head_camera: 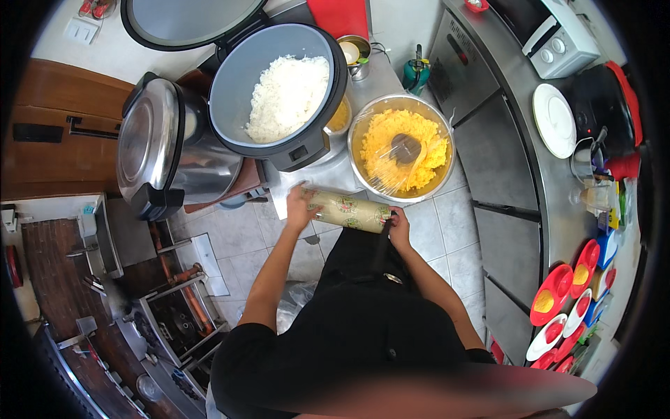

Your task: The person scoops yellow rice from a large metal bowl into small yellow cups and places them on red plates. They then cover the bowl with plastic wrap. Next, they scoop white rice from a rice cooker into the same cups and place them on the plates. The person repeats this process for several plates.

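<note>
A large roll of plastic wrap with printed marks (348, 210) lies across in front of my waist. My left hand (299, 207) grips its left end, and my right hand (399, 226) holds the right end. Beyond the roll, a round metal bowl (358, 173) holds yellow rice (382, 131), with clear film stretched over it and a dark round patch at the middle. To the bowl's left stands an open rice cooker (298, 153) with white rice (290, 97) in its pot.
A closed steel rice cooker (152, 136) stands at the left. Along the right runs a steel counter (555, 209) with a white plate (554, 120), red and white dishes and a microwave oven (560, 47). A small green gas cylinder (416, 73) stands behind the bowl.
</note>
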{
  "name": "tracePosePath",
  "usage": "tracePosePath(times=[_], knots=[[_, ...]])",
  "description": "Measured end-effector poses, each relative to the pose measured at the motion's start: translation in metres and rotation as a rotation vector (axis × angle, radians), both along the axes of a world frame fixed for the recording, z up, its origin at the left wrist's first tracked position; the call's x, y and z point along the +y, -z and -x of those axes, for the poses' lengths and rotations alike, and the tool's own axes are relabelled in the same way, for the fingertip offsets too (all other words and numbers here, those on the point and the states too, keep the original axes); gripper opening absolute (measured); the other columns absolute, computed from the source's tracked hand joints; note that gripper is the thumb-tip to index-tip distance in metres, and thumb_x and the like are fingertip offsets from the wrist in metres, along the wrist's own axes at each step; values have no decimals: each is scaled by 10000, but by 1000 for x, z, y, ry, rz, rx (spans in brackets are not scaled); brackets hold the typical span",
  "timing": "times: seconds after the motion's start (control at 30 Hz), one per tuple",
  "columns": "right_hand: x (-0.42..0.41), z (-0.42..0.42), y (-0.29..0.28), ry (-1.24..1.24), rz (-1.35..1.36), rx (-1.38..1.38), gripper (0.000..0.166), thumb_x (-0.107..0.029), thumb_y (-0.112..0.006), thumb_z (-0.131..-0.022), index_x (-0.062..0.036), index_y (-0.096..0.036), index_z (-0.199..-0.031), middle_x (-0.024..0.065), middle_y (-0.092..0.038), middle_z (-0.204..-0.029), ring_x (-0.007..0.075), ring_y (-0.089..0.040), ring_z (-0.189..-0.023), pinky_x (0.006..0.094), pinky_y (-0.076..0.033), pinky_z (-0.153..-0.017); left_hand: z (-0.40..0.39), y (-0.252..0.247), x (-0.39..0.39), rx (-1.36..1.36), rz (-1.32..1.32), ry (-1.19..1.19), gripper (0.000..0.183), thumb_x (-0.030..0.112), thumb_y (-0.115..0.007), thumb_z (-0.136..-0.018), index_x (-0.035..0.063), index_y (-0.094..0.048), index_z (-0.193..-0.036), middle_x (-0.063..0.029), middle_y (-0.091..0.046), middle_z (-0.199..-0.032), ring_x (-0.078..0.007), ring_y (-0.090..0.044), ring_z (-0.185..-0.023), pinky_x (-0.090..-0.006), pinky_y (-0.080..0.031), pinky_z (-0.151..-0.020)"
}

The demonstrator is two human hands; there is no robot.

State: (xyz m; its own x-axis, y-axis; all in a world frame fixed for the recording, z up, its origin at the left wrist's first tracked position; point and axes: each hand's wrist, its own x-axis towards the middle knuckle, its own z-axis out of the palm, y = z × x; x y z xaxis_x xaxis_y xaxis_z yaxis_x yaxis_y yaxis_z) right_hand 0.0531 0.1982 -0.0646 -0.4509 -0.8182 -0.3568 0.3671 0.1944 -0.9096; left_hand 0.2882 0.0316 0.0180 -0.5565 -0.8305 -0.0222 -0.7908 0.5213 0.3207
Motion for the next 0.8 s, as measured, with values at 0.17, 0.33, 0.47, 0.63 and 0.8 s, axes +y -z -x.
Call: tracePosePath(times=[0.17, 0.33, 0.47, 0.63, 0.8], knots=[[-16, 12, -7, 149, -191, -373, 284, 52, -549, -735, -45, -501, -997, 48, -554, -648, 129, -544, -572, 263, -416, -507, 44, 11, 15, 70, -236, 245, 283, 214, -668, -666, 129, -633, -933, -32, -540, -1062, -240, -492, -985, -389, -400, -807], [3, 3, 9, -88, -220, 324, 404, 125, -564, -654, -10, -461, -1021, 76, -568, -693, 135, -563, -595, 254, -449, -547, 50, 32, 16, 149, -296, 321, 175, 188, -622, -701, 74, -602, -832, -74, -558, -917, -255, -536, -851, -372, -406, -726], [0, 2, -1, -193, -295, 562, 415, 58, -577, -680, -9, -442, -1067, 161, -567, -867, 247, -577, -825, 337, -466, -714, 56, 34, 25, 65, -99, 343, 142, 157, -552, -752, 26, -554, -806, -90, -554, -851, -272, -541, -842, -364, -413, -700], [-21, -19, -60, -397, -148, 1073, 453, -69, -623, -697, -31, -466, -1120, 193, -452, -1116, 331, -428, -1065, 424, -353, -903, 55, 33, 35, 89, -194, 458, 153, 128, -460, -809, 16, -500, -906, -135, -549, -841, -294, -552, -816, -379, -417, -691], [-34, -14, -39, -641, 7, 1297, 209, -99, -554, -727, -32, -555, -925, 135, -496, -955, 294, -455, -980, 442, -322, -941, 39, 34, 36, 67, -514, 295, 174, 167, -491, -811, 41, -440, -921, -160, -545, -838, -354, -541, -816, -410, -425, -701]])
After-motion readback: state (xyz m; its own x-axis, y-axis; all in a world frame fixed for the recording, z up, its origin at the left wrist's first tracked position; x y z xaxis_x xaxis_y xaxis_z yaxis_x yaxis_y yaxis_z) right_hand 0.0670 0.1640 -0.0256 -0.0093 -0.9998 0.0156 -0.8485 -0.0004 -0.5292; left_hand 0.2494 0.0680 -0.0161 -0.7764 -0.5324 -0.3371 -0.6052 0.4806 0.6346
